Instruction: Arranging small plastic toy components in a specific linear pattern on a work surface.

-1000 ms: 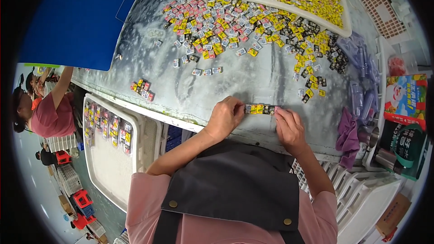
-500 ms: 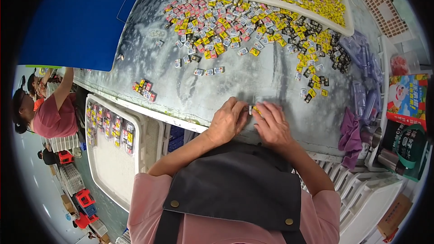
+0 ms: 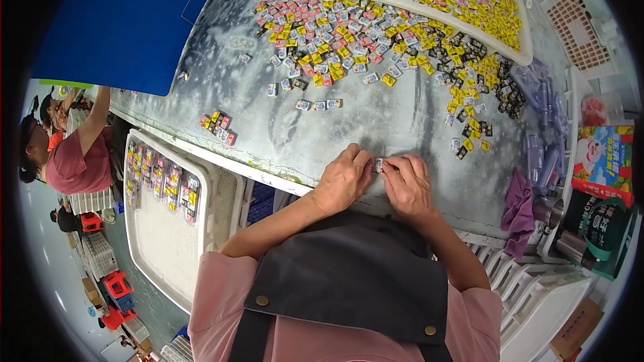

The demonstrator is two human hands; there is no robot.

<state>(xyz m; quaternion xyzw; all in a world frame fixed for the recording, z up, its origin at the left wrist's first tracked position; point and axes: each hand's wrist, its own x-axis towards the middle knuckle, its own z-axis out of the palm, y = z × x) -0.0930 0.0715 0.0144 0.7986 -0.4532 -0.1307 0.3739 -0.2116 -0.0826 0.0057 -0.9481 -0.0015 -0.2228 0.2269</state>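
At the table's near edge my left hand (image 3: 345, 177) and my right hand (image 3: 408, 186) face each other, fingers bent and pressed together. Between their fingertips shows a small white-and-dark wrapped piece (image 3: 379, 165), part of a short row gripped from both ends. The fingers hide the rest of that row. Farther up the table lies a wide spread of such wrapped pieces (image 3: 329, 47), in pink, yellow, white and black. A short line of white ones (image 3: 318, 104) sits nearer to my hands, and a small cluster (image 3: 218, 127) lies at the left.
A white tray (image 3: 402, 5) heaped with wrapped pieces stands at the back. At lower left another white tray (image 3: 161, 241) holds filled clear packs (image 3: 171, 184). Clear purplish packs (image 3: 537, 147), a purple cloth (image 3: 518, 208) and a metal cup (image 3: 549, 211) are at right. A co-worker (image 3: 77, 161) works at left.
My hands stay at the table edge with the row between them. My right fingers have drawn in and curled more closely around its end. The view has shifted slightly.
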